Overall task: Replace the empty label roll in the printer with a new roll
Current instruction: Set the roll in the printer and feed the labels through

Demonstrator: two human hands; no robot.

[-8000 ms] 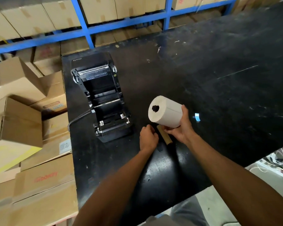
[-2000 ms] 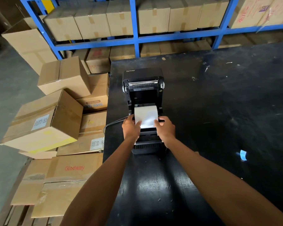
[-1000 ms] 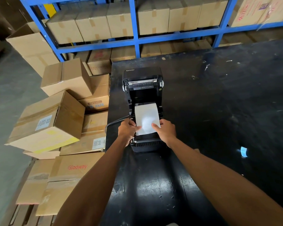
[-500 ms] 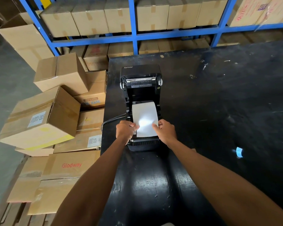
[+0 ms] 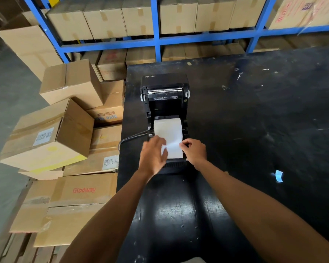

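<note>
The new label roll (image 5: pixel 168 130) is seated in the open printer (image 5: pixel 164 103), its thin, easily creased leading sheet (image 5: pixel 172 149) judged best held at both edges, where it is pinched by the right hand (image 5: pixel 195 151) and overlaid by the blurred left hand (image 5: pixel 153 156), whose hold cannot be told

Left hand (image 5: pixel 153 155) flat, right hand (image 5: pixel 194 151) pinching.

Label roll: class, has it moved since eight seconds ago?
Yes. The label roll has gone from the table beside the printer into its open bay.

Single head-worn wide-angle view looks forward and down, close above the black table (image 5: pixel 254 114); frame edges appear curved, probably lens distortion
</note>
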